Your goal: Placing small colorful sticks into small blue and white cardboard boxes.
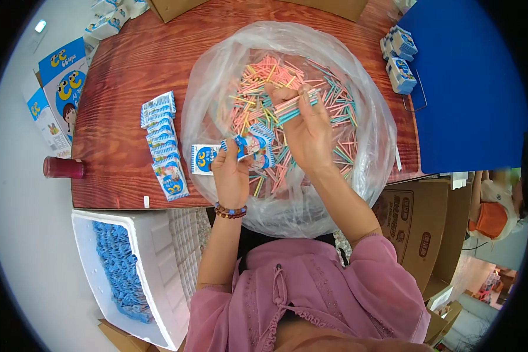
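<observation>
over reddish wood (126, 76), right grip (311, 136) pinches slim pink-and-blue sticks (296, 108), left grip (231, 177) blue-white packaging (250, 146)

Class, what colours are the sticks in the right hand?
The sticks are mainly pink and light blue; head view.

The head camera looks down, tabletop (120, 120) near.

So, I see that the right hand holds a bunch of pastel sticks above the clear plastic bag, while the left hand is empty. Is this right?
Not quite: the left hand is not empty. The head view shows it holding at least one blue-and-white packet. The right hand does hold a bunch of pastel sticks above the clear plastic bag.
</observation>
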Demonstrator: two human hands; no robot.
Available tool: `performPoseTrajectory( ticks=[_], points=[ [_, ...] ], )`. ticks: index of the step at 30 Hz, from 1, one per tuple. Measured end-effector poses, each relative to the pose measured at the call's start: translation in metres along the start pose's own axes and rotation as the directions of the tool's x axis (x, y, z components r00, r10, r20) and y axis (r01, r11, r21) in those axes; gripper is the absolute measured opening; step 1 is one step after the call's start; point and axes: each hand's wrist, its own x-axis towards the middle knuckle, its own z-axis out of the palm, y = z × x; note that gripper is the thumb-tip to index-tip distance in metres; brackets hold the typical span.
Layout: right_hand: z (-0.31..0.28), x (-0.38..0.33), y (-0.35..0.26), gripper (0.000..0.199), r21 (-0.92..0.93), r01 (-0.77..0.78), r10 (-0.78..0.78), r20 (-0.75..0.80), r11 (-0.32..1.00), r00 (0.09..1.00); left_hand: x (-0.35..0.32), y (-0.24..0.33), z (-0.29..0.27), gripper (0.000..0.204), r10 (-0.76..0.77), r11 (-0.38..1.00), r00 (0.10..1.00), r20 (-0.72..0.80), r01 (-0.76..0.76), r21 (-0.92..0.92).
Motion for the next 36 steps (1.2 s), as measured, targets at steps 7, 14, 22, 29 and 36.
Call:
performPoseTrajectory(
  ticks=[7, 14, 22, 29, 36],
  points=[
    [0.02, -0.012, 0.012, 0.018, 0.013, 0.046, -0.046, -0.002, 0.999, 0.999, -0.003, 0.004, 0.019, 0.021, -0.061, 0.998, 0.972, -0.226, 0.065, 0.011],
    [0.022, -0.025, 0.022, 0.012, -0.083, 0.074, -0.072, 0.022, 0.994, 0.997, -0.003, 0.003, 0.013, 0.02, -0.075, 0.987, 0.996, -0.044, 0.068, -0.147],
    [0.024, -0.032, 0.028, 0.01, -0.277, 0.086, -0.095, -0.019, 0.957, 0.995, -0.002, -0.003, 0.009, 0.028, -0.021, 0.999, 0.996, -0.088, 0.017, -0.051],
    [0.029, -0.039, 0.03, 0.01, -0.328, 0.027, -0.036, -0.021, 0.944, 0.999, 0.0, -0.005, 0.011, 0.019, 0.047, 0.994, 0.986, -0.161, -0.063, -0.095],
    [0.026, -0.034, 0.021, 0.009, -0.303, 0.034, -0.029, 0.021, 0.952, 0.999, 0.0, -0.001, 0.012, 0.018, 0.056, 0.994, 0.979, -0.196, -0.073, -0.08]
  ],
)
